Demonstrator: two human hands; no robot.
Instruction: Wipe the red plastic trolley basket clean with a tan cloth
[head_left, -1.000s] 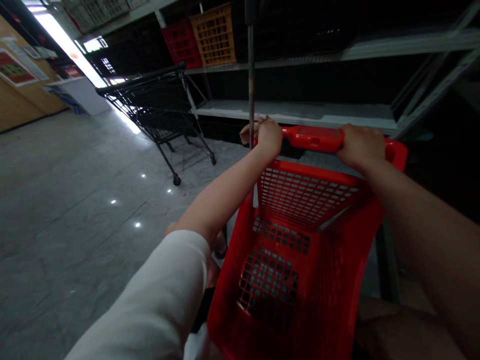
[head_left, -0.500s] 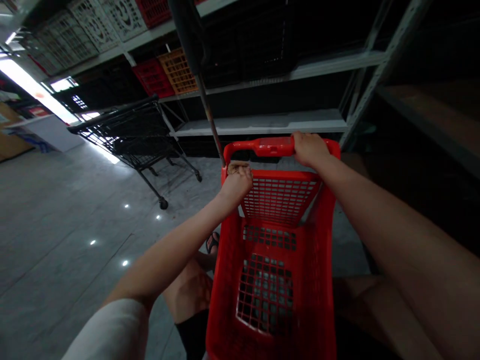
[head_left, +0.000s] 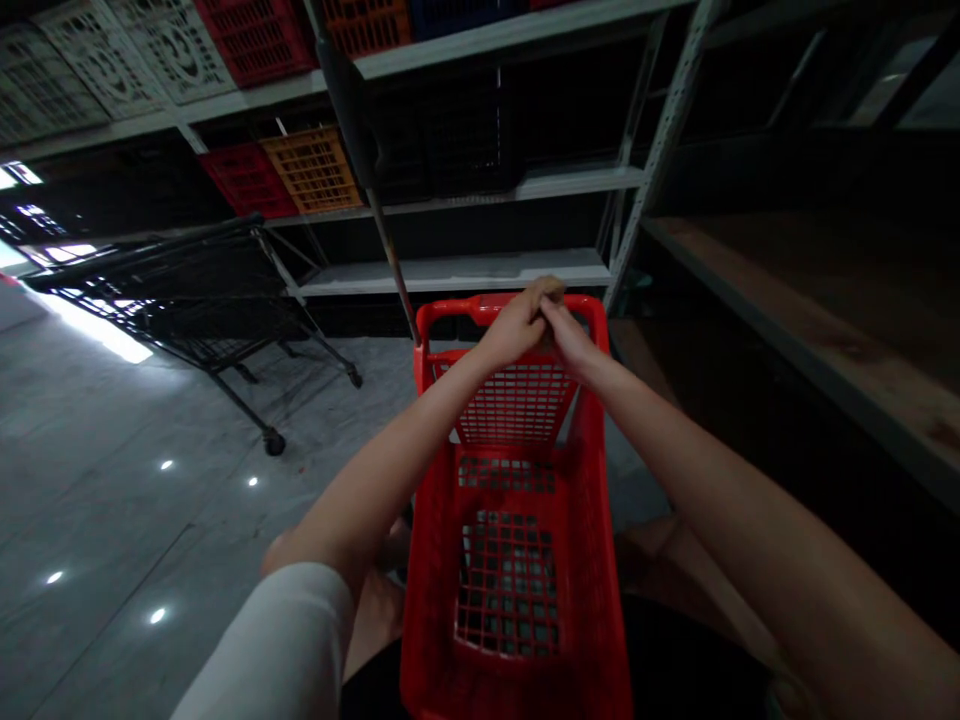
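Note:
A red plastic shopping basket cart (head_left: 517,450) with grid panels stands between my legs, its handle (head_left: 450,307) at the far end. My left hand (head_left: 517,325) reaches to the right part of that handle, closed on a small tan wad that looks like a crumpled cloth, mostly hidden now. Against it lies my right hand (head_left: 570,335), fingers curled in and touching the left hand. What the right fingers grip, if anything, is hidden. The inside of the basket shows only its red grid floor.
A black wire shopping trolley (head_left: 172,300) stands at left on the grey floor (head_left: 112,550). Behind is a metal rack (head_left: 465,270) with red, yellow and white crates. A grey-gripped pole (head_left: 382,230) rises beside the cart. A wooden shelf (head_left: 810,300) is at right.
My left hand has moved right, from the basket's left corner to the handle. The right hand has left its wrapped grip on the handle and now meets the left. The view has swung right.

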